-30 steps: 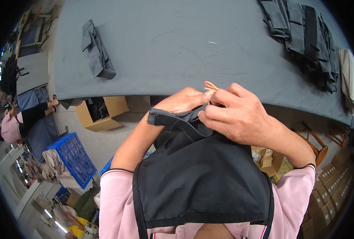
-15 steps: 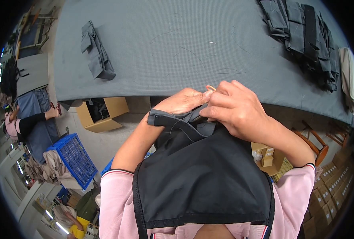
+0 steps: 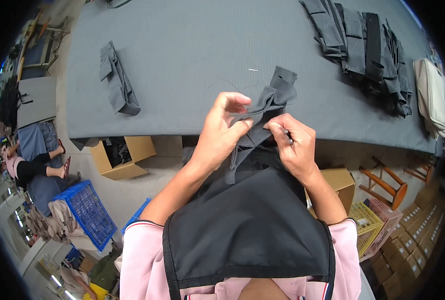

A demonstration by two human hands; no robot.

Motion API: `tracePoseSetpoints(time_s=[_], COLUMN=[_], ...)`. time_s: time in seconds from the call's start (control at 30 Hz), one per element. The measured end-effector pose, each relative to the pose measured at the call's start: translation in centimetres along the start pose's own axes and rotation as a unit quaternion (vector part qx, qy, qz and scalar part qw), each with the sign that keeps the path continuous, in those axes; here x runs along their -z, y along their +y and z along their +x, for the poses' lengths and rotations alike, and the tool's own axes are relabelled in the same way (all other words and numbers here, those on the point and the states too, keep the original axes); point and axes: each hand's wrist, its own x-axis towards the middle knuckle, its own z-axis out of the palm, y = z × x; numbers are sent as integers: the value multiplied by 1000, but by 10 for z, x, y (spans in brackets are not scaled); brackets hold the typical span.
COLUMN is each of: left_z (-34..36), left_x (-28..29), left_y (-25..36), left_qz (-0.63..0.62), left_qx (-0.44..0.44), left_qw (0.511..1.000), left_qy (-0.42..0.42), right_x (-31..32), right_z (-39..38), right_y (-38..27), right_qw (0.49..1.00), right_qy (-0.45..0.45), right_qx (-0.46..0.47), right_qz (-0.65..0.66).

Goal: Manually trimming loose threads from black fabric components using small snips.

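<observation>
The left hand [image 3: 222, 130] pinches a grey fabric strip [image 3: 284, 82] between thumb and fingers. The right hand [image 3: 296, 143] is curled around a small dark object [image 3: 289, 137], its fingertips at the strip's side. This strip reaches over the near edge of the cloth-covered table [image 3: 182, 65], where a folded bundle [image 3: 121, 90] lies left and a strip pile [image 3: 355, 47] right. Around are an open cardboard box [image 3: 125, 172], a blue crate [image 3: 90, 215] and a wooden stool [image 3: 399, 195].

Dark grey fabric strip [image 3: 284, 89], folded and creased, slants across the worktop [image 3: 182, 65] edge; a small dark implement [image 3: 288, 136], mostly hidden, sits just beside it.
</observation>
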Motion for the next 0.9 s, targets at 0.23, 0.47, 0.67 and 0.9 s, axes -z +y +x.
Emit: tracePoseSetpoints(time_s=[0.23, 0.47, 0.67, 0.9], left_z=[-14, -20, -19, -20], left_x=[12, 0, -2, -5], left_y=[-8, -18, -13, -11], left_qz=[-115, -99, -65, -41], left_qx=[219, 64, 44, 43], left_qw=[963, 988, 990, 988], left_qy=[-104, 95, 121, 145], right_x=[-5, -3, -6, -8], right_z=[15, -6, -10, -5], right_y=[14, -16, -22, -25], right_qw=[999, 999, 984, 964], right_qy=[2, -7, -12, -42], right_qx=[36, -2, 73, 114], right_qz=[17, -45, -161, -237])
